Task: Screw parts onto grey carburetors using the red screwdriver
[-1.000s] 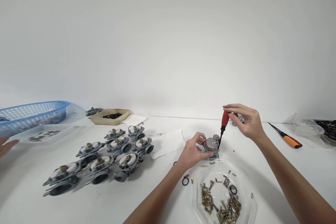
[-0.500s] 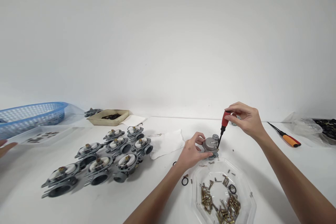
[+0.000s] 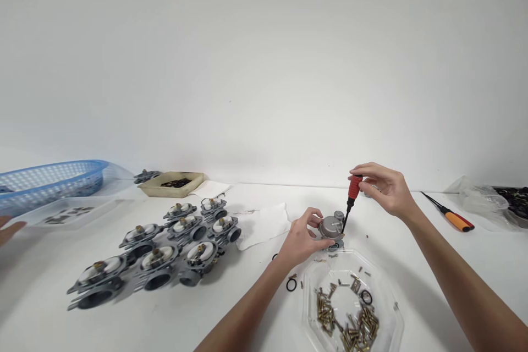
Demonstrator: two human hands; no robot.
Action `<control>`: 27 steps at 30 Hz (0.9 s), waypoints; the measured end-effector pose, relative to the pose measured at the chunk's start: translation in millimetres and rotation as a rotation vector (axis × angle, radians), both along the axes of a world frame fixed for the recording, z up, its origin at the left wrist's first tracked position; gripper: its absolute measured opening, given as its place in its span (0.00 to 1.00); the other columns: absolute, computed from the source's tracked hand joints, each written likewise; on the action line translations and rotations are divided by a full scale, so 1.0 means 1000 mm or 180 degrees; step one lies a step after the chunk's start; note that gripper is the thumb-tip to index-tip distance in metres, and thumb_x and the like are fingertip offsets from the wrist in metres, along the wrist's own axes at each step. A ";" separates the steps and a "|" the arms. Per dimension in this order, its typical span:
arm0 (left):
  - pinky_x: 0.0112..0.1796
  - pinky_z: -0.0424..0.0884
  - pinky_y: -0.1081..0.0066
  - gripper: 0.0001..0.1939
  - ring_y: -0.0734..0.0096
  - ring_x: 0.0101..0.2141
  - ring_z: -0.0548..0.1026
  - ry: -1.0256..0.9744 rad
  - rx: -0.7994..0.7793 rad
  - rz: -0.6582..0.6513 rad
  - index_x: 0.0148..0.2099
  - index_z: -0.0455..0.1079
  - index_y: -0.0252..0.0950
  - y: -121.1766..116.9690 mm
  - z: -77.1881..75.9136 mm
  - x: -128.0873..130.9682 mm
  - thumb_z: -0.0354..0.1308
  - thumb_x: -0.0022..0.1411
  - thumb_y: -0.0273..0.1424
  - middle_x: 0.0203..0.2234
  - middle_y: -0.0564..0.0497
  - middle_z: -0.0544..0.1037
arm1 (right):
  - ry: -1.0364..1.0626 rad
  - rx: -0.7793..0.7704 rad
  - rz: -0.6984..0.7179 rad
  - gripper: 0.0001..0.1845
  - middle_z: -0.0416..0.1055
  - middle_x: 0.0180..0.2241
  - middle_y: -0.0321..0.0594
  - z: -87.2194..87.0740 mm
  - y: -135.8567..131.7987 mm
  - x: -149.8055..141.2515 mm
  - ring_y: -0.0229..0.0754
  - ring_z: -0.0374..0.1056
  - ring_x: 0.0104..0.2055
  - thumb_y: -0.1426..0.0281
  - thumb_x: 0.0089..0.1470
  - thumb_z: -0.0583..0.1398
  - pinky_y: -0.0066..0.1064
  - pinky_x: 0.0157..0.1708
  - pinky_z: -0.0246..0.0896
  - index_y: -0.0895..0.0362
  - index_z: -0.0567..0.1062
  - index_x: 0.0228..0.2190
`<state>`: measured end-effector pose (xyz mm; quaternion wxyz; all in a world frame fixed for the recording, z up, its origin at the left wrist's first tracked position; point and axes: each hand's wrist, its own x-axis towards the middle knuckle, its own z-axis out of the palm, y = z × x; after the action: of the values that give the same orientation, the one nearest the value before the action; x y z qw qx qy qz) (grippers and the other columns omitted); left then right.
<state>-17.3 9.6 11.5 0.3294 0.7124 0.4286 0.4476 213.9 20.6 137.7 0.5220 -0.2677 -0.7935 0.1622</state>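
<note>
A grey metal carburetor [image 3: 331, 226] sits on the white table with its round bowl cover on top. My left hand [image 3: 303, 235] grips it from the left, thumb at the near side and fingers around the far side. In my right hand [image 3: 383, 187] is a red-handled screwdriver [image 3: 355, 190], pinched by the fingers and nearly upright. Its black shaft reaches down to the right edge of the carburetor; the tip's exact contact is too small to make out. Just in front stands a clear octagonal tray [image 3: 394, 308] with many brass screws [image 3: 363, 330] and a black O-ring [image 3: 366, 297].
Several open carburetors [image 3: 154, 258] stand to the left. Behind them are a beige tray [image 3: 154, 191] and a blue basket [image 3: 88, 170]. Another person's hand [image 3: 10, 228] shows at the left edge. Orange and red screwdrivers [image 3: 454, 219] lie right, near a plastic bag [image 3: 480, 203].
The fingers of my right hand have shifted and opened a little around the screwdriver's handle. The carburetor and my left hand stay in place.
</note>
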 end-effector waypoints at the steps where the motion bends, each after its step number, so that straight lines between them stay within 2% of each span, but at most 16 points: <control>1: 0.34 0.72 0.71 0.27 0.63 0.42 0.74 0.0006 0.0004 0.0002 0.45 0.66 0.42 0.000 0.000 0.000 0.73 0.45 0.38 0.37 0.52 0.76 | 0.0030 -0.0071 0.0053 0.10 0.78 0.41 0.44 0.000 0.000 0.000 0.48 0.76 0.43 0.64 0.58 0.63 0.40 0.37 0.75 0.50 0.80 0.42; 3: 0.35 0.72 0.71 0.27 0.63 0.42 0.74 0.0026 0.0005 0.0009 0.45 0.66 0.42 0.000 0.000 0.000 0.73 0.45 0.38 0.38 0.51 0.76 | 0.0133 -0.0122 -0.0024 0.10 0.78 0.37 0.42 0.000 0.000 -0.001 0.47 0.77 0.39 0.64 0.56 0.66 0.40 0.36 0.75 0.52 0.80 0.40; 6: 0.35 0.72 0.71 0.27 0.63 0.43 0.74 0.0070 -0.0004 0.0022 0.46 0.66 0.42 -0.001 0.000 0.000 0.73 0.46 0.38 0.39 0.50 0.76 | 0.0238 0.0121 -0.0327 0.10 0.77 0.30 0.39 -0.001 -0.001 -0.004 0.45 0.76 0.32 0.64 0.49 0.71 0.39 0.32 0.75 0.53 0.79 0.34; 9: 0.35 0.72 0.70 0.27 0.63 0.43 0.74 0.0107 -0.0020 0.0020 0.47 0.65 0.43 -0.001 0.000 0.000 0.72 0.46 0.38 0.39 0.50 0.76 | 0.0212 0.0351 -0.0351 0.07 0.78 0.35 0.43 -0.002 -0.004 -0.007 0.48 0.77 0.36 0.65 0.54 0.67 0.41 0.35 0.76 0.53 0.80 0.36; 11: 0.36 0.72 0.69 0.27 0.62 0.43 0.74 0.0107 -0.0035 0.0022 0.46 0.65 0.43 -0.001 0.001 0.000 0.73 0.46 0.38 0.39 0.51 0.76 | 0.0157 0.0239 -0.0196 0.08 0.78 0.38 0.45 -0.002 -0.006 -0.008 0.49 0.78 0.40 0.65 0.58 0.63 0.42 0.37 0.76 0.54 0.79 0.39; 14: 0.36 0.73 0.69 0.27 0.62 0.43 0.74 0.0073 -0.0038 -0.0002 0.46 0.65 0.43 0.000 0.001 0.000 0.73 0.46 0.38 0.39 0.51 0.76 | 0.0198 0.0062 -0.0159 0.07 0.79 0.32 0.42 -0.002 -0.005 -0.008 0.48 0.78 0.36 0.66 0.58 0.64 0.42 0.38 0.76 0.53 0.78 0.39; 17: 0.36 0.73 0.69 0.27 0.62 0.43 0.74 0.0067 -0.0020 -0.0009 0.46 0.65 0.42 0.000 0.001 0.000 0.73 0.46 0.38 0.39 0.51 0.76 | 0.0188 0.0135 -0.0295 0.05 0.76 0.27 0.38 -0.001 -0.003 -0.007 0.46 0.76 0.32 0.66 0.56 0.65 0.42 0.37 0.75 0.53 0.77 0.35; 20: 0.36 0.72 0.69 0.27 0.62 0.43 0.74 0.0068 -0.0041 -0.0003 0.46 0.66 0.42 -0.001 0.002 0.001 0.73 0.46 0.38 0.38 0.51 0.76 | 0.0056 0.0086 -0.0113 0.07 0.77 0.34 0.42 0.000 -0.002 -0.004 0.48 0.77 0.39 0.64 0.58 0.64 0.44 0.41 0.74 0.52 0.77 0.38; 23: 0.35 0.72 0.69 0.26 0.63 0.42 0.74 0.0015 -0.0075 -0.0030 0.46 0.66 0.42 -0.001 0.004 0.001 0.72 0.46 0.37 0.37 0.52 0.76 | 0.0020 -0.0274 0.0278 0.12 0.76 0.44 0.47 -0.001 -0.002 0.000 0.51 0.76 0.46 0.63 0.59 0.63 0.47 0.46 0.74 0.53 0.75 0.44; 25: 0.35 0.72 0.70 0.26 0.64 0.41 0.74 0.0007 -0.0070 -0.0041 0.46 0.66 0.42 -0.001 0.004 0.001 0.73 0.46 0.37 0.36 0.52 0.75 | 0.0092 -0.0483 0.0317 0.14 0.76 0.41 0.45 -0.002 -0.001 0.000 0.50 0.77 0.43 0.63 0.57 0.65 0.47 0.45 0.75 0.53 0.74 0.44; 27: 0.35 0.72 0.70 0.26 0.63 0.42 0.74 0.0019 -0.0041 -0.0042 0.45 0.66 0.42 -0.001 0.003 0.001 0.73 0.46 0.37 0.38 0.52 0.75 | 0.0073 -0.0496 0.0167 0.14 0.75 0.38 0.42 -0.002 0.000 0.000 0.47 0.77 0.38 0.63 0.55 0.67 0.46 0.44 0.75 0.53 0.74 0.42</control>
<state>-16.3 8.6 14.3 0.3356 0.7144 0.4278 0.4405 213.7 20.9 135.3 0.5042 -0.2847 -0.7791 0.2401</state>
